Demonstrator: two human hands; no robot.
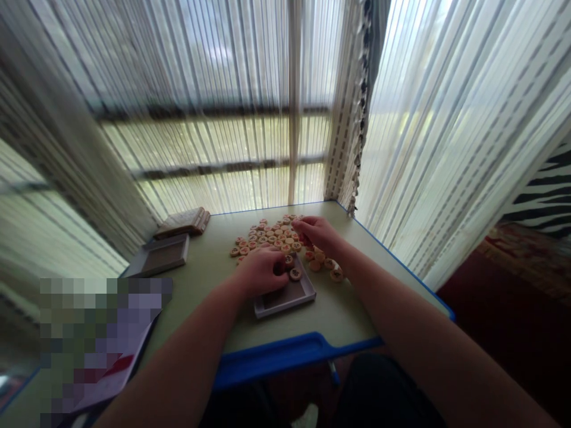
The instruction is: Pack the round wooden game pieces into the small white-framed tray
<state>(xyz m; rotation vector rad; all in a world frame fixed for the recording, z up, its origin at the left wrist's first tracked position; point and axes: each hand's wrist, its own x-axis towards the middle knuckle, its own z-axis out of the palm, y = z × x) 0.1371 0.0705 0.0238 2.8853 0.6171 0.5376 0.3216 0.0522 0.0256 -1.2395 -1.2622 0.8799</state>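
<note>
Many round wooden Chinese chess pieces [270,233] with carved red or dark characters lie in a loose pile on the table. In front of them stands a shallow grey box tray [285,306], partly under my left hand [263,270]. That hand is closed, its thumb and fingers curled at a Chinese chess piece [289,261] over the tray. Another dark-marked piece [295,274] shows beside the thumb. My right hand [316,233] is at the pile's right side, fingers pinched together and pointing down; anything between them is hidden.
The pale green table [357,309] has a raised blue edge [276,356]. A second shallow box part [163,257] and a folded board or book [182,221] lie at the back left. A blurred-out flat item [120,345] is at the near left. Sheer curtains [223,119] hang behind.
</note>
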